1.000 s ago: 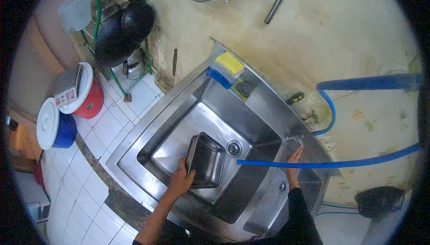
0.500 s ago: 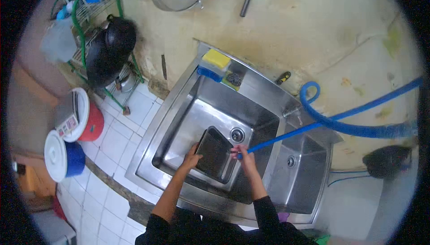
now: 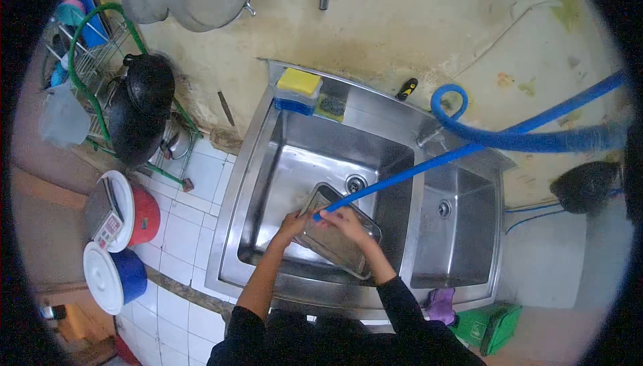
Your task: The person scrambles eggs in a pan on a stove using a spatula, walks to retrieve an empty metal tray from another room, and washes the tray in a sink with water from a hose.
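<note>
A rectangular baking pan (image 3: 333, 247) is tilted inside the large sink basin (image 3: 295, 165), near the drain. My left hand (image 3: 289, 227) grips the pan's left edge, its fingers partly hidden behind the rim. Over the pan, my right hand (image 3: 343, 221) is closed around the end of a blue hose (image 3: 408, 177). The hose's tip points toward the pan's left side and my left hand. Whether water is running from it, I cannot make out.
A yellow sponge (image 3: 299, 81) and a scouring pad (image 3: 331, 106) sit on the sink's back ledge. The faucet (image 3: 429, 135) and a smaller basin (image 3: 450, 249) lie right. Lidded buckets (image 3: 102, 279) stand left, below a rack with a black wok (image 3: 137, 121).
My right hand has brought the hose end left, from the pan's right edge to over the pan. The pan has turned and its inside looks lighter. The camera view has shifted.
</note>
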Demonstrator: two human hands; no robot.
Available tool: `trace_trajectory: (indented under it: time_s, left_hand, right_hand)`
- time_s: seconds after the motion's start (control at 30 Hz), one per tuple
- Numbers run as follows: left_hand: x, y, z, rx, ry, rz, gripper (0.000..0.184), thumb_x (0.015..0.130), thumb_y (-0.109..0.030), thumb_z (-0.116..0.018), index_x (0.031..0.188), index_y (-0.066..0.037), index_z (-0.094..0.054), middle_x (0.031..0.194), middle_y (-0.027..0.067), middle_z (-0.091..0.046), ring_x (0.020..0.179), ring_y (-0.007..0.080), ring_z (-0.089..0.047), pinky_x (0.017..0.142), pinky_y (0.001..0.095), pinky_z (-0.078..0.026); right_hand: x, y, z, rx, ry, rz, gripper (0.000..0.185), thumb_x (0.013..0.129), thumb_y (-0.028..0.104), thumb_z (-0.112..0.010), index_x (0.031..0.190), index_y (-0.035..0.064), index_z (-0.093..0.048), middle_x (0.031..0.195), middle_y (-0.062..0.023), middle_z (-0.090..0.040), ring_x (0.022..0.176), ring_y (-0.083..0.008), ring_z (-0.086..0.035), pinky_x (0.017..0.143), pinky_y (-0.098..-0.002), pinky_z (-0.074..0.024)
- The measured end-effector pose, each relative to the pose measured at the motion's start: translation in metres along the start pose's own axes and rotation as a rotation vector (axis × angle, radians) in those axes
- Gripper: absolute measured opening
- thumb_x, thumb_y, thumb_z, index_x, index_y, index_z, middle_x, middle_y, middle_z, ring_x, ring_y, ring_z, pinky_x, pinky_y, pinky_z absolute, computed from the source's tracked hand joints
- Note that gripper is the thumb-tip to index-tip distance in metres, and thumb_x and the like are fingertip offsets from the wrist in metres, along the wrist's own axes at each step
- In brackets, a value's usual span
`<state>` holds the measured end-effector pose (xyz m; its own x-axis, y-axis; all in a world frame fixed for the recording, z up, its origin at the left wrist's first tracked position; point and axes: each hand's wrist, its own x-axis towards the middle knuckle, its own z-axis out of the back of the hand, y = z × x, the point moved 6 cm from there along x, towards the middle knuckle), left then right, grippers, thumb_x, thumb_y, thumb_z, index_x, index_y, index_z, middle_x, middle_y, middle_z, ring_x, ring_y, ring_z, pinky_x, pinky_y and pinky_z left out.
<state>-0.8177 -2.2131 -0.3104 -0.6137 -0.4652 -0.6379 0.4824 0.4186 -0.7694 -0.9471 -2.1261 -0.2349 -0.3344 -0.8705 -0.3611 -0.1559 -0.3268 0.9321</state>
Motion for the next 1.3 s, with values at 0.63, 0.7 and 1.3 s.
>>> trace_trajectory:
  time_s: [0.63, 0.7, 1.3]
  left_hand:
    - [0.007, -0.02, 0.014, 0.105, 0.142, -0.313, 0.046, 0.08, -0.022, -0.054, 0.121, -0.004, -0.048, 0.106, 0.0124, -0.059, 0.095, 0.0194, -0.054, 0.085, 0.0299, -0.04]
    - [-0.003, -0.028, 0.021, 0.195, 0.076, -0.31, 0.046, 0.079, -0.018, -0.054, 0.122, -0.005, -0.046, 0.107, 0.0133, -0.058, 0.097, 0.021, -0.055, 0.085, 0.0301, -0.04]
    - [-0.031, -0.092, 0.0, 0.413, -0.159, -0.646, 0.06, 0.073, 0.001, -0.051, 0.13, -0.014, -0.037, 0.102, 0.021, -0.056, 0.097, 0.0337, -0.055, 0.084, 0.035, -0.042]
  right_hand:
    - [0.067, -0.009, 0.074, -0.158, -0.347, -0.056, 0.032, 0.076, 0.024, -0.067, 0.086, -0.006, -0.061, 0.077, -0.0108, -0.064, 0.07, -0.0151, -0.063, 0.063, -0.0236, -0.051]
    - [0.05, -0.014, 0.088, -0.143, -0.398, -0.059, 0.029, 0.076, 0.021, -0.066, 0.086, -0.0061, -0.061, 0.076, -0.0119, -0.063, 0.071, -0.0177, -0.064, 0.061, -0.0246, -0.0526]
    - [0.004, -0.028, 0.006, 0.199, -0.38, 0.005, 0.028, 0.081, 0.023, -0.063, 0.089, -0.003, -0.06, 0.077, -0.009, -0.062, 0.07, -0.0161, -0.062, 0.061, -0.0241, -0.0507]
